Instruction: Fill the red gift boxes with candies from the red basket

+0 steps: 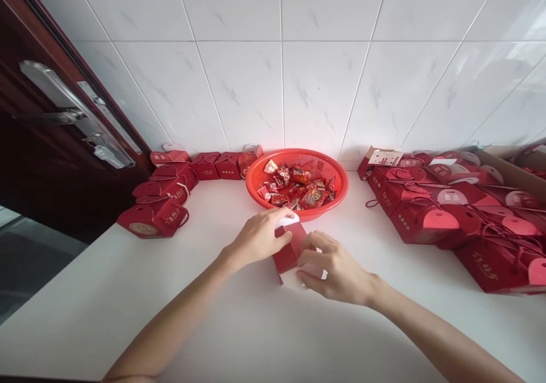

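Note:
A red cardboard gift box (290,253) with white inner flaps lies on the white table, just in front of a red plastic basket (251,192). My left hand (265,235) grips its far end, thumb on the red side and fingers at a white flap. At the near right end, my right hand (330,266) has its fingers bent around another white flap. Wrapped candies (313,197) in red packets lie inside the basket. Part of the box is hidden behind my fingers.
Several red boxes (156,218) stand in a bent row at the left. Many more red boxes (420,221) with cords crowd the right side. A tiled wall (239,87) rises behind the table, and a dark door (38,161) with a metal handle is at the left.

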Action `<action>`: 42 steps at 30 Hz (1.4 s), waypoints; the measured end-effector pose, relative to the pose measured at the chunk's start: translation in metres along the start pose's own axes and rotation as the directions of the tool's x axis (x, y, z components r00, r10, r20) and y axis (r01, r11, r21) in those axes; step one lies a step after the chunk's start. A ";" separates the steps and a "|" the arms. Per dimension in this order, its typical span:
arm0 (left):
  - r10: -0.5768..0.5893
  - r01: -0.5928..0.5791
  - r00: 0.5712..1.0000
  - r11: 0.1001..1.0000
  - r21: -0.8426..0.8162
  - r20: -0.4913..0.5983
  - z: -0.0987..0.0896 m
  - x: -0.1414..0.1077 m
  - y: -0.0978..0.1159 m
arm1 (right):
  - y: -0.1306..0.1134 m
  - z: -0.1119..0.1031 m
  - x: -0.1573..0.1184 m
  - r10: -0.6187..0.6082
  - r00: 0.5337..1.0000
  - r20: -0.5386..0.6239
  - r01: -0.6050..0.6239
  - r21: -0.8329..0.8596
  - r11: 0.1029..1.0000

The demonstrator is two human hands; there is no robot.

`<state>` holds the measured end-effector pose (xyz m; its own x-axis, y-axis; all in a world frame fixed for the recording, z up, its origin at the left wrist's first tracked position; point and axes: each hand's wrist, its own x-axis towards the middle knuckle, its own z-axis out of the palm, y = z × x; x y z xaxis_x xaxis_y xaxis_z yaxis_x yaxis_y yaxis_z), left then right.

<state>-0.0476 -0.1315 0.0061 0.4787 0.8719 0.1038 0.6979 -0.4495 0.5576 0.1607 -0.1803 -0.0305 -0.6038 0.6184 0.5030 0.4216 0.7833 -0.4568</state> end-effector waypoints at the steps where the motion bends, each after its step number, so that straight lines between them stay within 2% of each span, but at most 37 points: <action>1: -0.006 0.009 0.999 0.997 -0.074 0.044 -0.005 0.000 -0.003 | 0.000 -0.002 0.003 0.006 0.999 0.040 -0.006 -0.012 1.000; 6: -0.021 0.109 0.960 0.946 -0.305 0.278 -0.029 0.000 -0.022 | 0.000 -0.011 0.011 0.014 0.981 0.192 0.006 -0.101 0.995; 10: 0.023 0.171 0.916 0.881 -0.442 0.401 -0.037 -0.002 -0.035 | -0.001 -0.011 0.013 -0.021 0.958 0.284 0.071 -0.165 0.984; 14: 0.116 0.173 0.881 0.823 -0.540 0.459 -0.040 -0.006 -0.045 | 0.001 -0.011 0.011 0.022 0.979 0.205 0.029 -0.241 0.970; 17: 0.145 0.163 0.866 0.823 -0.545 0.478 -0.041 -0.007 -0.052 | 0.003 -0.014 0.007 0.183 0.975 0.128 -0.145 -0.259 0.955; 19: 0.139 0.173 0.860 0.825 -0.538 0.491 -0.040 -0.008 -0.055 | 0.005 -0.018 0.002 0.337 0.935 0.114 -0.308 -0.215 0.927; 23: 0.130 0.229 0.850 0.781 -0.581 0.510 -0.031 -0.009 -0.062 | 0.005 -0.020 -0.007 0.570 0.804 0.170 -0.577 -0.013 0.817; 26: 0.160 0.266 0.844 0.704 -0.659 0.512 -0.021 -0.011 -0.070 | 0.003 -0.016 -0.013 0.660 0.726 0.193 -0.686 0.130 0.716; 29: 0.204 0.275 0.840 0.638 -0.719 0.502 -0.011 -0.012 -0.080 | 0.002 -0.012 -0.018 0.702 0.675 0.227 -0.736 0.260 0.625; 33: 0.230 0.280 0.844 0.582 -0.764 0.485 0.001 -0.014 -0.091 | 0.005 -0.006 -0.024 0.708 0.658 0.259 -0.738 0.409 0.536; 37: 0.208 0.322 0.841 0.550 -0.770 0.500 0.010 -0.016 -0.095 | 0.011 0.002 -0.033 0.689 0.672 0.271 -0.701 0.532 0.474; 39: 0.189 0.320 0.849 0.559 -0.765 0.493 0.011 -0.016 -0.094 | 0.013 0.003 -0.034 0.682 0.685 0.257 -0.680 0.560 0.472; 42: 0.166 0.279 0.873 0.599 -0.750 0.458 0.011 -0.013 -0.090 | 0.016 -0.003 -0.030 0.690 0.689 0.222 -0.684 0.513 0.518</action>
<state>-0.1109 -0.1049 -0.0543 0.7778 0.5979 -0.1936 0.1521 0.1198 0.9811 0.1877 -0.1861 -0.0502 -0.2755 0.9523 -0.1314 0.2848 -0.0497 -0.9573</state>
